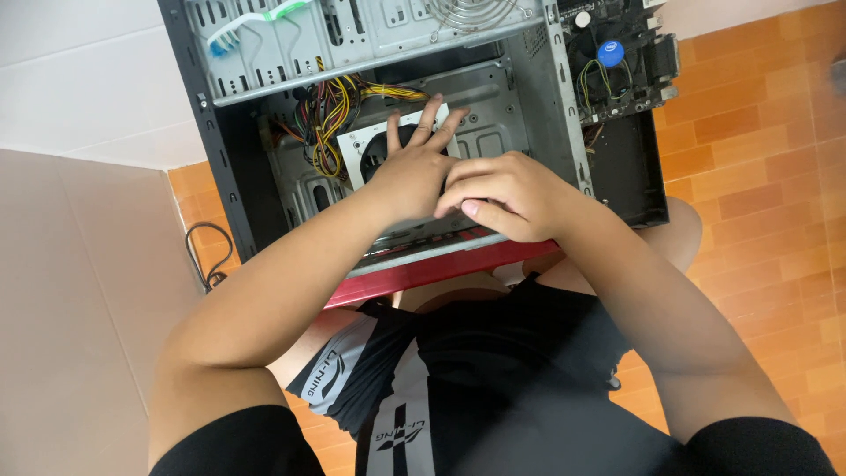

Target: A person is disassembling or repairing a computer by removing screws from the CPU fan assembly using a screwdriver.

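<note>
An open grey computer case (pixel 538 115) lies on its side in front of me, its red front panel (pixel 441 267) toward my lap. My left hand (pixel 412 167) rests flat inside it, fingers spread over a white-framed power supply unit (pixel 370 141) with a dark round fan opening. My right hand (pixel 507 194) sits just right of the left one at the case's near edge, fingers curled; whether it grips anything is hidden. A bundle of yellow, red and black wires (pixel 330 110) runs beside the unit.
A motherboard (pixel 621 62) with a blue-capped part lies on a black side panel (pixel 630 172) to the right of the case. Drive bays (pixel 291 40) fill the case's far end. A black cable (pixel 203 256) loops on the orange tiled floor at left, beside a pale wall.
</note>
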